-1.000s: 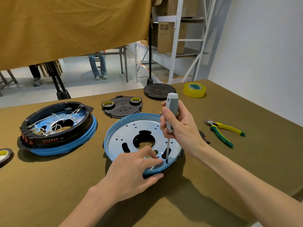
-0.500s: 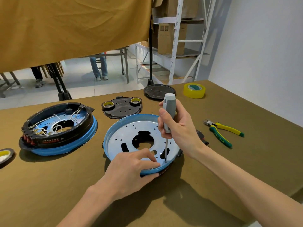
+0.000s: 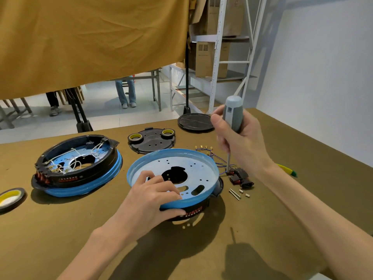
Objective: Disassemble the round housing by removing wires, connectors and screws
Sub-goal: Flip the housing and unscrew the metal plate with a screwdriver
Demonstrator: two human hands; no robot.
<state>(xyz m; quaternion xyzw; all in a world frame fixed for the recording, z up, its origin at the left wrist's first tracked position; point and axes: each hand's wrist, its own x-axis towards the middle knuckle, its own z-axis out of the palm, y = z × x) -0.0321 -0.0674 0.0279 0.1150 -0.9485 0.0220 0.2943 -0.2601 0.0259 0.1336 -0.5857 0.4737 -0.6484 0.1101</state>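
Observation:
A round housing (image 3: 196, 167) with a blue rim and a perforated metal plate sits at the table's middle, tilted up off the cloth at its near side. My left hand (image 3: 150, 199) grips its near edge, fingers on the plate and thumb under the black side. My right hand (image 3: 240, 142) grips a grey-handled screwdriver (image 3: 232, 116) upright, to the right of the housing, its tip down near the black connectors (image 3: 240, 176) with blue wires. Loose screws (image 3: 236, 194) lie beside them.
A second housing (image 3: 77, 166) with white wires stands at the left. A black cover (image 3: 151, 141) carrying two tape rolls and a black disc (image 3: 194, 122) lie behind. A tape roll (image 3: 11, 198) sits at the far left, and a plier handle (image 3: 287, 170) shows past my right wrist.
My right hand lifted the screwdriver off the plate and moved it right, beyond the rim. My left hand shifted its grip and raised the housing's near edge. The connectors and screws came into view.

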